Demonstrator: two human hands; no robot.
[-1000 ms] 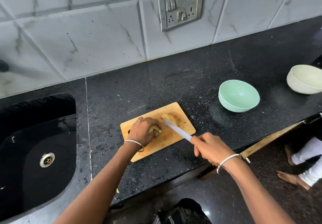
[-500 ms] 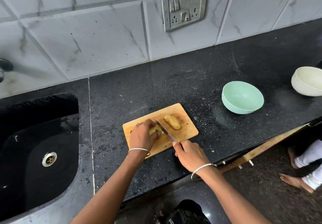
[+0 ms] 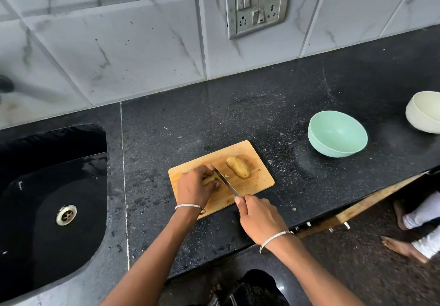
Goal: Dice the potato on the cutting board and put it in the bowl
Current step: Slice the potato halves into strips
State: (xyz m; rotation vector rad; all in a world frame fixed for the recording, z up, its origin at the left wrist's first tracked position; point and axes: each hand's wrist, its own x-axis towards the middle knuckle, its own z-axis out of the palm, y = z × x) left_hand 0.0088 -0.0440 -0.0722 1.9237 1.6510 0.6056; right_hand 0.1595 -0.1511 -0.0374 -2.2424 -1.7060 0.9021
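Note:
A wooden cutting board (image 3: pixel 258 183) lies on the black counter. One potato half (image 3: pixel 238 167) rests alone on the board's far right part. My left hand (image 3: pixel 195 185) grips the other potato piece (image 3: pixel 209 180), which is mostly hidden under its fingers. My right hand (image 3: pixel 258 215) holds the knife (image 3: pixel 225 179) by its handle, with the blade down on the board right beside the left hand's fingertips. The mint green bowl (image 3: pixel 337 133) stands empty to the right of the board.
A cream bowl (image 3: pixel 425 111) sits at the counter's far right edge. A black sink (image 3: pixel 47 186) with a drain lies to the left. Tiled wall with a switch plate (image 3: pixel 256 4) stands behind. Another person's feet (image 3: pixel 404 246) are on the floor at right.
The knife came in from the right, swung closer to my left hand and lowered onto the board beside the held potato piece. My right hand moved in towards the board's near edge.

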